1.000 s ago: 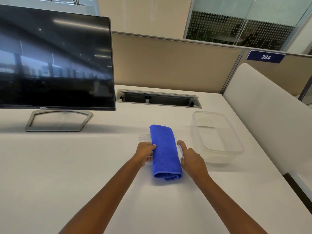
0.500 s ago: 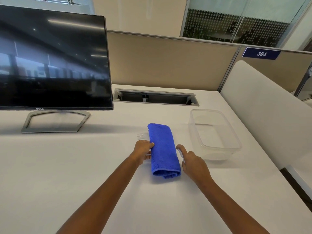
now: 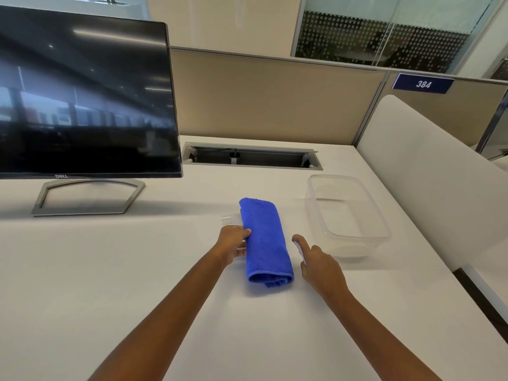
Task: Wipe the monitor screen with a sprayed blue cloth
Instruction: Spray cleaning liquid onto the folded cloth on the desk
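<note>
I judge the cloth (image 3: pixel 265 243) soft, light, limp; left hand (image 3: pixel 232 242) pinches its edge; right hand (image 3: pixel 319 264) relaxed, alongside.

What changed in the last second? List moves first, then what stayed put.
The right hand has drawn slightly to the right, away from the blue cloth, widening the gap between them. No new grip is visible. The left hand still holds the cloth's left edge. Cloth, monitor and clear tub stay put.
</note>
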The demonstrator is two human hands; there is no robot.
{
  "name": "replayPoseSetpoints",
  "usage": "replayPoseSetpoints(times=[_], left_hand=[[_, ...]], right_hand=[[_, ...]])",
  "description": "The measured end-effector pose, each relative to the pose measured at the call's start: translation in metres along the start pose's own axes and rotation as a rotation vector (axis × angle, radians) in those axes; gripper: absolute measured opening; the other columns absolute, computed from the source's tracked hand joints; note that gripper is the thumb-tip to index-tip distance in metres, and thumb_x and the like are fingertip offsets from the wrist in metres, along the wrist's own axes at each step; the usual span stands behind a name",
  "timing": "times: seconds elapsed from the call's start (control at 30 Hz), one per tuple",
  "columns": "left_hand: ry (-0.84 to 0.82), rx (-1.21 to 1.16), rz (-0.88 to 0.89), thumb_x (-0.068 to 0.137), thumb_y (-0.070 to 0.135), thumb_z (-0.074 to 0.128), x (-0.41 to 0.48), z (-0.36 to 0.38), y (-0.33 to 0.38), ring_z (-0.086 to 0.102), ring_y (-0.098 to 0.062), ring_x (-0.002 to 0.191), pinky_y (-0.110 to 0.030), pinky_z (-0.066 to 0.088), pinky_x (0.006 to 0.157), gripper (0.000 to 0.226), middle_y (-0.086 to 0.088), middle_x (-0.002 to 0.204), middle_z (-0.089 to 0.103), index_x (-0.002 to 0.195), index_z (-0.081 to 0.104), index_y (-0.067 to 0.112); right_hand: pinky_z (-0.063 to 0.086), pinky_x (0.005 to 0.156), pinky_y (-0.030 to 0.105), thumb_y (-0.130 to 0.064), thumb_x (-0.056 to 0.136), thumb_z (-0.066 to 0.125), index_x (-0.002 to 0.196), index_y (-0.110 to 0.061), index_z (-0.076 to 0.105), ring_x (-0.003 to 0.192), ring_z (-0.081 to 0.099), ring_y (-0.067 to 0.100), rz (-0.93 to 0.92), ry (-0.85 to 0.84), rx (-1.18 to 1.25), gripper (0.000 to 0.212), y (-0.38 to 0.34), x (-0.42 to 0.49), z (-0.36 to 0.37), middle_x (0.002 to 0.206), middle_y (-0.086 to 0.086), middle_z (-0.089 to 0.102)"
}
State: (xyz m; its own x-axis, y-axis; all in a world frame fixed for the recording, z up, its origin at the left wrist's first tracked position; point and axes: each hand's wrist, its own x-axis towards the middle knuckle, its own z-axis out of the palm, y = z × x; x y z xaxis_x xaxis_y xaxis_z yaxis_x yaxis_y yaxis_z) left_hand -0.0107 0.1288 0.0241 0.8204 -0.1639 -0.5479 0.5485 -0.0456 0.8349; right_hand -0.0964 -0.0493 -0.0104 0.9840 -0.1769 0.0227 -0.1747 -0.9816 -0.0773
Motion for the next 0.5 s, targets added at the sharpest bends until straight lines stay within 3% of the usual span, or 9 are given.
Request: replayPoseSetpoints(times=[0.13,0.2,0.27,0.4,0.5], left_hand=[[0.005,0.004,0.002,0.093,0.008,0.048,-0.001,0.0,-0.001,0.052,-0.026,0.095,-0.034,0.046,0.082,0.022,-0.011,0.107,0.053,0.112,0.056,-0.001],[0.004,0.007,-0.006,0.093,0.008,0.048,0.0,-0.001,-0.002,0.054,-0.025,0.091,-0.033,0.047,0.076,0.012,-0.01,0.103,0.054,0.094,0.059,0.004],[0.01,0.009,-0.01,0.093,0.008,0.047,0.0,-0.001,-0.003,0.055,-0.022,0.083,-0.03,0.048,0.067,0.018,-0.007,0.095,0.054,0.077,0.055,0.011],[0.036,0.014,-0.01,0.094,0.009,0.046,0.0,0.001,-0.006,0.052,-0.014,0.072,-0.027,0.045,0.062,0.023,0.0,0.08,0.052,0.072,0.051,0.015],[0.044,0.03,-0.002,0.094,0.009,0.045,-0.001,0.002,-0.009,0.05,-0.012,0.069,-0.025,0.043,0.056,0.024,0.001,0.078,0.051,0.071,0.049,0.016]], right_hand=[[0.034,0.053,0.026,-0.008,0.089,0.038,0.136,-0.028,0.029,0.058,0.044,0.021,0.033,-0.025,0.034,0.051,0.006,-0.001,0.002,0.078,0.004,0.044],[0.036,0.054,0.025,-0.009,0.089,0.04,0.137,-0.028,0.029,0.06,0.046,0.021,0.028,-0.008,0.109,0.053,0.006,0.001,0.001,0.078,0.004,0.046],[0.037,0.055,0.025,-0.009,0.088,0.042,0.139,-0.029,0.026,0.06,0.047,0.02,0.022,0.012,0.236,0.057,0.001,0.004,-0.001,0.076,0.003,0.048],[0.032,0.044,0.022,-0.013,0.086,0.05,0.137,-0.026,0.025,0.049,0.042,0.013,0.086,0.063,0.512,0.058,-0.012,0.015,-0.005,0.058,-0.003,0.042],[0.036,0.046,0.023,-0.02,0.086,0.051,0.129,-0.022,0.031,0.051,0.047,0.014,0.172,0.005,0.664,0.048,-0.02,0.027,-0.01,0.061,-0.001,0.048]])
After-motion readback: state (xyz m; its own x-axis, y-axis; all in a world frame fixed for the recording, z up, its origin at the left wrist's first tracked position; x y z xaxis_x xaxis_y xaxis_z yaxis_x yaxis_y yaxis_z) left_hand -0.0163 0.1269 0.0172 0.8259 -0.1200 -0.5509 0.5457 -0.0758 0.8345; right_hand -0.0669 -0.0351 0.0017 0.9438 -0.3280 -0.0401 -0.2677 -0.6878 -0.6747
